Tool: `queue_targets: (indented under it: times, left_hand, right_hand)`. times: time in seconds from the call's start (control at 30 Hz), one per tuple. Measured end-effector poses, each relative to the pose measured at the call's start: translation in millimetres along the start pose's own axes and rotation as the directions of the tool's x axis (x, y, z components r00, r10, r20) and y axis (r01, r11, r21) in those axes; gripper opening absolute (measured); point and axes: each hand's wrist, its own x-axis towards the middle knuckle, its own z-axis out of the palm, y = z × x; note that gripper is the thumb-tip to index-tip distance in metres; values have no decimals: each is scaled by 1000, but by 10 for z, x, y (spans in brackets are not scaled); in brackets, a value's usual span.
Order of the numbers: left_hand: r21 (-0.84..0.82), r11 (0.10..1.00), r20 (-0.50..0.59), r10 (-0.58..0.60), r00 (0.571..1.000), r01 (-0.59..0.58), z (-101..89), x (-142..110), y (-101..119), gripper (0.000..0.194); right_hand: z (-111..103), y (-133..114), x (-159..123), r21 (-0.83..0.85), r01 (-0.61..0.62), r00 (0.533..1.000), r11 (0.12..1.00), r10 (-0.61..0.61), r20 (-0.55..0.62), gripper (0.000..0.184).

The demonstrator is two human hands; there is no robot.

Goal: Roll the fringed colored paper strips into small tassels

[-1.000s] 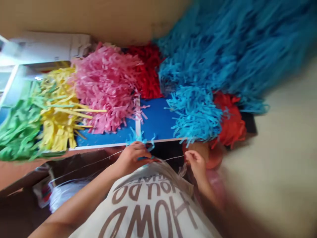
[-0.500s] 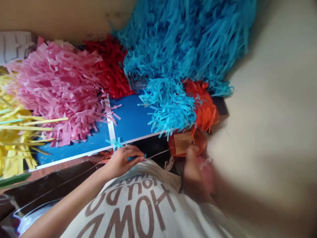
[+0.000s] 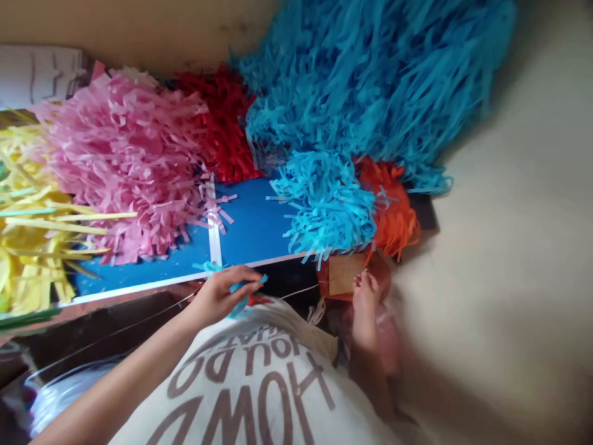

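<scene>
My left hand [image 3: 230, 292] is closed in a pinch on a light-blue fringed paper strip [image 3: 239, 303], just past the blue table's white front edge and above my shirt. A thin string [image 3: 301, 289] shows on both sides of this hand. My right hand [image 3: 365, 289] is held over an orange-brown container [image 3: 380, 275] with a flat tan piece [image 3: 343, 275] on it. Its fingertips are drawn together; anything between them is too small to make out. A bit of orange-red paper [image 3: 258, 300] lies by my left hand.
On the blue table [image 3: 250, 216] lie fringed paper heaps: yellow [image 3: 32, 247], pink [image 3: 120, 167], red [image 3: 227, 130], light blue [image 3: 331, 204] and orange [image 3: 391, 210]. A large blue fringe mass [image 3: 380, 80] rises behind. A beige wall [image 3: 519, 247] bounds the right side.
The right hand has come forward from a blurred spot, its fingertips now showing by the tan piece. My left hand has risen slightly, still pinching the blue paper. The view has shifted a little.
</scene>
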Motion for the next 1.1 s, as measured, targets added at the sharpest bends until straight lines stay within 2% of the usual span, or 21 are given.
queue_targets:
  times: [0.07, 0.1, 0.17, 0.23, 0.33, 0.4, 0.57, 0.63, 0.7, 0.77, 0.83, 0.87, 0.9, 0.97, 1.03, 1.1]
  left_hand:
    - [-202, 961, -27, -196, 980, 186, 82, 58, 38, 23]
    - [-332, 909, 4, -264, 964, 250, 126, 89, 59, 28]
    - [-555, 774, 82, -313, 946, 304, 191, 141, 87, 36]
    - [-677, 667, 126, -310, 942, 310, 203, 160, 88, 41]
    - [-756, 596, 102, -303, 948, 272, 139, 110, 56, 44]
    - [-783, 572, 78, -299, 951, 244, 81, 49, 28, 45]
    - [-820, 526, 77, -290, 954, 226, -5, -52, -49, 45]
    - [-814, 534, 85, -281, 956, 229, -16, -66, -83, 46]
    - [-766, 603, 82, -250, 965, 222, -27, -81, -107, 46]
    - [-635, 754, 43, -180, 983, 166, -50, -102, -107, 43]
    - [-368, 928, -19, -69, 997, 57, -83, -129, -76, 36]
    - [-194, 981, -40, -5, 999, -3, -99, -142, -52, 33]
    - [-21, 998, -46, 58, 997, -59, -112, -154, -24, 32]
    - [249, 957, -17, 159, 987, -150, -117, -170, 28, 33]
    - [400, 892, 15, 221, 975, -208, -90, -172, 59, 33]
    - [479, 847, 18, 255, 967, -232, -36, -165, 61, 33]
  right_hand:
    - [222, -4, -4, 34, -34, 999, 999, 34, 21, 31]
    - [360, -36, -59, 38, -46, 997, 998, 43, 67, 30]
    - [656, -165, -230, 30, -39, 972, 999, 31, 232, 26]
    - [925, -338, -397, 42, 4, 906, 999, -21, 423, 21]
    - [1210, -531, -506, 70, 41, 791, 997, -75, 607, 17]
    - [1320, -577, -497, 52, 54, 758, 997, -75, 648, 17]
    - [1429, -563, -478, 28, 68, 784, 997, -71, 617, 19]
    - [1455, -557, -498, 14, 63, 788, 998, -59, 613, 20]
    - [1476, -559, -509, 2, 55, 792, 998, -45, 609, 21]
    - [1483, -565, -497, -13, 43, 781, 999, -26, 624, 21]
    - [1470, -574, -467, -42, 33, 739, 999, 4, 673, 25]
    - [1460, -577, -449, -65, 38, 710, 997, 19, 704, 28]
    - [1449, -579, -434, -96, 55, 681, 994, 32, 732, 31]
    - [1442, -578, -415, -175, 146, 654, 974, 38, 756, 26]
    - [1459, -576, -417, -242, 313, 650, 918, -22, 759, 18]
    - [1481, -580, -420, -245, 482, 629, 841, -137, 765, 16]
